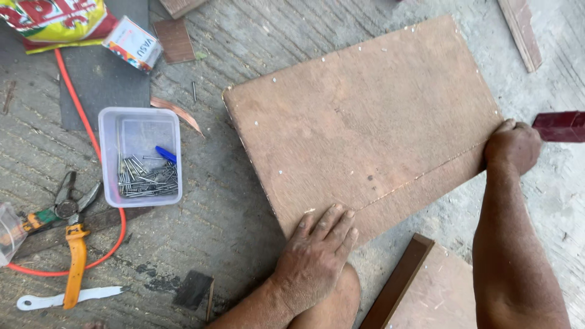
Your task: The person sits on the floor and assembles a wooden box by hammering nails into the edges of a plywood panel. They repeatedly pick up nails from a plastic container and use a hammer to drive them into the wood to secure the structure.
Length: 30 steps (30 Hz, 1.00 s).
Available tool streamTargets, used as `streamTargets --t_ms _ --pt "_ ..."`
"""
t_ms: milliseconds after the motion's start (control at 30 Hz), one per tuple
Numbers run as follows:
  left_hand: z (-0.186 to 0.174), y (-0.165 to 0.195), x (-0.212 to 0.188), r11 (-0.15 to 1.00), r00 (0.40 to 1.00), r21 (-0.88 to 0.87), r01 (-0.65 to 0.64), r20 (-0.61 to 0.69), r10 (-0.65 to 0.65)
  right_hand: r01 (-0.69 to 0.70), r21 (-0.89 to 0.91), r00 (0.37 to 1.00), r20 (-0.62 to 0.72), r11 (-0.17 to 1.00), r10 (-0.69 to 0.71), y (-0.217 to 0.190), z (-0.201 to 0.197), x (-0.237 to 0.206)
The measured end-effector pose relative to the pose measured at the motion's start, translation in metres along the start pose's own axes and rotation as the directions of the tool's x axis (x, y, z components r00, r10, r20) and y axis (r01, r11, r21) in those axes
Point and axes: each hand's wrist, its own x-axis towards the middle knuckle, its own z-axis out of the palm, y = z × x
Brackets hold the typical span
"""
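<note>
A clear plastic tub of nails (141,159) is sitting on the concrete floor (244,49) well to the left of the left hand (317,256); pliers with an orange handle (72,234) are lying beyond it; nothing is blocking the plywood board (365,122). The board is lying flat between the hands, long axis slanting up-right; the left hand is pressing it open-palmed; the right hand (513,146) is gripping its far edge beside a dark red block (560,126).
</note>
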Motion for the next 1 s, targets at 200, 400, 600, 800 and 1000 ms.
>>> streamTargets --t_ms 200,400,600,800,1000 --pt "0.003 0.004 -0.004 1.0 1.0 0.028 -0.003 0.018 0.002 0.1 0.086 0.99 0.089 0.991 -0.108 0.005 -0.003 0.003" --pt "-0.016 0.003 -0.001 0.999 0.995 0.051 0.011 0.097 -0.016 0.217 0.035 0.956 0.194 0.976 -0.219 -0.007 -0.025 -0.005" --pt "-0.048 -0.015 -0.02 0.994 0.994 0.08 -0.074 0.086 0.067 0.089 -0.075 0.974 0.216 0.993 -0.071 0.006 -0.052 -0.054" --pt "-0.088 -0.048 -0.04 0.978 0.915 0.121 -0.173 0.387 0.114 -0.1 -0.052 0.968 0.224 0.994 0.109 0.053 -0.064 -0.147" --pt "-0.131 -0.062 -0.036 0.945 0.87 0.25 -0.213 0.489 0.066 -0.258 0.002 0.921 0.303 0.966 0.245 0.059 -0.102 -0.217"
